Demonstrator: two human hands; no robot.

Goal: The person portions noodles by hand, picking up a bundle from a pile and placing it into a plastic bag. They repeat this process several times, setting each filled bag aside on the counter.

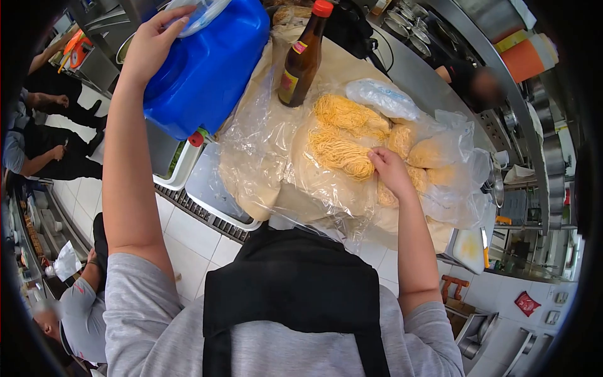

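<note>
My left hand is up at the far left, its fingers closed on a clear plastic bag on top of a big blue plastic jug. My right hand pinches the right end of a bundle of yellow noodles. A second noodle bundle lies just behind that one. Both rest on clear plastic sheeting spread over brown paper. To the right of my right hand sit several plastic bags of noodles.
A brown glass bottle with a red cap stands behind the noodles. A rolled clear plastic bag lies near it. White trays are at the table's left edge. Other people are at left and far right. A cutting board is at right.
</note>
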